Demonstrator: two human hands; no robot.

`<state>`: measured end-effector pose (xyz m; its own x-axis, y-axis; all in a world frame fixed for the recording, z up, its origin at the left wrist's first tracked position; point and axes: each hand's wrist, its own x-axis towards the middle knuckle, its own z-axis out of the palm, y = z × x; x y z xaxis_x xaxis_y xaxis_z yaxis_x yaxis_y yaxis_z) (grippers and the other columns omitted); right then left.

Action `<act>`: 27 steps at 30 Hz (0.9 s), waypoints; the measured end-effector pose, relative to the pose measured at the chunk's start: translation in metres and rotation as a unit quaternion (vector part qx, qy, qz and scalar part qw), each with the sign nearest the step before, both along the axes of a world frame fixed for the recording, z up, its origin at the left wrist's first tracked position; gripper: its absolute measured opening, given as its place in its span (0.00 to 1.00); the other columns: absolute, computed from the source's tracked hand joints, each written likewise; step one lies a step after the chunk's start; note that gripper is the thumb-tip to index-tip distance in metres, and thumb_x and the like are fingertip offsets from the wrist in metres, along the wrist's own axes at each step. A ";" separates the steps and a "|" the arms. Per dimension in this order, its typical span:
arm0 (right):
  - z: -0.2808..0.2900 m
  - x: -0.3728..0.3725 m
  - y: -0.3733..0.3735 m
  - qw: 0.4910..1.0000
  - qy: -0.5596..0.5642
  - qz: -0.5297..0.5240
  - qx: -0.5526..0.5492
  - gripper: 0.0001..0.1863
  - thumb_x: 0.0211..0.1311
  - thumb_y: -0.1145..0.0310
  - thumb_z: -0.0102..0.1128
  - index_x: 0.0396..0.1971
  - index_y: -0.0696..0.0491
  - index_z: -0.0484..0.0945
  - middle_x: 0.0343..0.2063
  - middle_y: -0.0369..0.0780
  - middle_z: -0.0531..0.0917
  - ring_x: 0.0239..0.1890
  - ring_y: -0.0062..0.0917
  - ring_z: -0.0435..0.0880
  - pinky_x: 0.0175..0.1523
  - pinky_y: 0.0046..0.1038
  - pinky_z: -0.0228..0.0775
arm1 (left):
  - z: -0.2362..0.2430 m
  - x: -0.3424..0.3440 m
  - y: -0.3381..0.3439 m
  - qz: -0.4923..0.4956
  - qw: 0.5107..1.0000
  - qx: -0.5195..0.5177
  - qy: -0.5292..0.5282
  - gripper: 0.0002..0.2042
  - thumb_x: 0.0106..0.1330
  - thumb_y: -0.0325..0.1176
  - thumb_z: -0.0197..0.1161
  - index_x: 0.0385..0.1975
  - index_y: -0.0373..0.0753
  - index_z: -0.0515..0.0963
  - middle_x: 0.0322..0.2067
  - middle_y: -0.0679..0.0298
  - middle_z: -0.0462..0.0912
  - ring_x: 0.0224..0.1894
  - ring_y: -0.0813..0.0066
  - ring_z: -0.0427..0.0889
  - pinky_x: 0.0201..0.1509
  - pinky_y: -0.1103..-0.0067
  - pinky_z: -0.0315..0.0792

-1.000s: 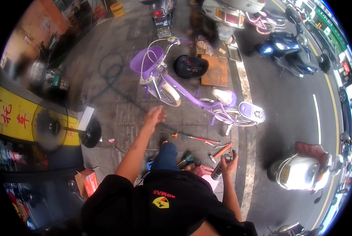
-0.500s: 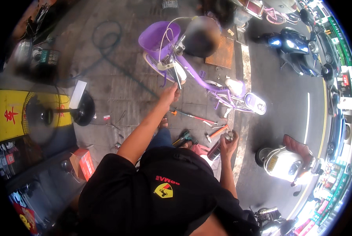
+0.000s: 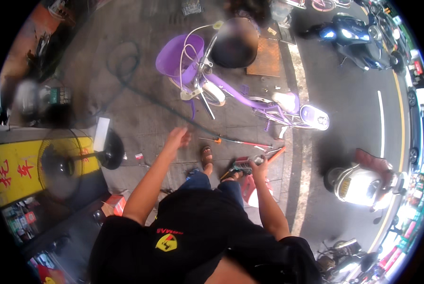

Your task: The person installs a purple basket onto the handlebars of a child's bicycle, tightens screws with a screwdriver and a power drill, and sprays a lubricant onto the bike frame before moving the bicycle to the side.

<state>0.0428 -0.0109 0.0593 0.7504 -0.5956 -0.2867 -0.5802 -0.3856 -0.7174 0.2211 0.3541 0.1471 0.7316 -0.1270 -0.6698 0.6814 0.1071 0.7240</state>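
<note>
A purple child's bicycle [image 3: 235, 92] with a purple front basket [image 3: 174, 57] stands ahead of me, its handlebar turned so that one end [image 3: 207, 107] points toward me. My left hand [image 3: 178, 138] is off the bicycle, short of that handlebar end; its fingers look apart with nothing in them, though slightly blurred. Low at the right, my right hand [image 3: 258, 165] is wrapped round a spray can [image 3: 243, 164], tilted on its side near my foot. An orange-handled hammer [image 3: 276, 153] lies just beyond that hand, partly hidden by it.
A green hose [image 3: 162, 112] snakes over the pavement toward a red-handled air tool [image 3: 252, 144]. At left are a standing fan [image 3: 60, 161] and an orange box [image 3: 115, 205]. A rusty plate [image 3: 264, 57] borders the kerb. Scooters [image 3: 361, 184] stand on the road side.
My left hand has let go of the handlebar end and drawn back toward me. My right hand has moved left and slightly forward with the spray can, which is now lying more level.
</note>
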 end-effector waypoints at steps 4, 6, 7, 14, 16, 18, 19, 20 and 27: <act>-0.077 -0.019 0.002 0.991 0.117 -0.066 -0.012 0.37 0.37 0.59 0.75 0.52 0.52 0.72 0.45 0.48 0.76 0.50 0.44 0.76 0.54 0.39 0.70 | 0.056 -0.009 -0.004 -0.168 0.980 0.100 -0.046 0.16 0.69 0.42 0.55 0.47 0.36 0.73 0.39 0.59 0.81 0.42 0.71 0.80 0.46 0.75 0.75; -0.110 -0.036 0.012 0.987 0.139 -0.059 -0.054 0.36 0.35 0.63 0.73 0.52 0.49 0.72 0.46 0.44 0.76 0.50 0.43 0.75 0.53 0.39 0.71 | 0.073 -0.002 -0.021 -0.168 0.985 0.035 -0.025 0.20 0.70 0.43 0.53 0.53 0.35 0.69 0.45 0.56 0.79 0.49 0.67 0.78 0.52 0.73 0.73; -0.116 -0.039 0.016 0.980 0.180 -0.071 -0.037 0.36 0.36 0.63 0.73 0.52 0.50 0.71 0.47 0.44 0.75 0.51 0.42 0.75 0.53 0.39 0.71 | 0.081 0.000 -0.034 -0.145 0.989 0.001 -0.019 0.21 0.70 0.45 0.53 0.55 0.36 0.67 0.48 0.54 0.78 0.51 0.65 0.77 0.54 0.73 0.72; -0.131 -0.102 0.001 0.966 0.095 -0.232 -0.055 0.41 0.39 0.58 0.73 0.56 0.57 0.66 0.48 0.52 0.75 0.50 0.48 0.75 0.54 0.41 0.68 | 0.066 0.091 -0.122 0.072 0.990 -0.101 0.061 0.18 0.69 0.47 0.55 0.45 0.39 0.68 0.44 0.55 0.77 0.47 0.65 0.76 0.53 0.66 0.71; -0.136 -0.114 -0.004 0.955 0.121 -0.269 -0.040 0.40 0.39 0.60 0.74 0.54 0.56 0.66 0.48 0.50 0.74 0.51 0.47 0.75 0.54 0.43 0.68 | 0.031 0.122 -0.098 0.076 0.986 -0.145 0.031 0.15 0.69 0.47 0.55 0.40 0.40 0.70 0.35 0.61 0.77 0.35 0.71 0.75 0.41 0.71 0.72; -0.142 -0.128 -0.008 0.940 0.165 -0.298 -0.013 0.37 0.38 0.62 0.75 0.50 0.55 0.66 0.46 0.50 0.74 0.49 0.47 0.75 0.53 0.45 0.69 | 0.027 0.130 -0.103 0.083 0.987 -0.133 0.030 0.14 0.70 0.46 0.53 0.31 0.42 0.72 0.17 0.72 0.67 0.16 0.82 0.62 0.21 0.81 0.59; -0.148 -0.133 -0.010 0.933 0.194 -0.303 -0.021 0.38 0.39 0.62 0.75 0.51 0.55 0.65 0.47 0.51 0.73 0.50 0.48 0.75 0.53 0.44 0.70 | 0.030 0.129 -0.108 0.074 0.988 -0.136 0.029 0.14 0.70 0.47 0.52 0.31 0.42 0.72 0.15 0.73 0.64 0.15 0.82 0.60 0.20 0.81 0.57; -0.155 -0.134 -0.010 0.926 0.227 -0.302 -0.009 0.38 0.39 0.62 0.75 0.50 0.55 0.64 0.47 0.51 0.73 0.50 0.48 0.75 0.53 0.45 0.70 | 0.032 0.127 -0.108 0.068 0.989 -0.132 0.028 0.14 0.70 0.47 0.52 0.30 0.43 0.73 0.14 0.74 0.62 0.13 0.83 0.58 0.18 0.82 0.54; -0.254 -0.146 -0.003 0.906 0.327 -0.263 0.059 0.39 0.39 0.63 0.75 0.51 0.55 0.62 0.49 0.49 0.71 0.52 0.47 0.73 0.54 0.43 0.71 | 0.055 0.120 -0.110 0.062 0.990 -0.100 0.075 0.18 0.71 0.49 0.50 0.29 0.42 0.77 0.10 0.75 0.53 0.10 0.85 0.51 0.16 0.84 0.49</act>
<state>-0.1035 -0.0141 -0.1945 0.0194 -0.7581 -0.6519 -0.9771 0.1238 -0.1730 0.3408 0.2442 0.2020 0.6442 -0.1834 -0.7425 0.7523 0.3271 0.5719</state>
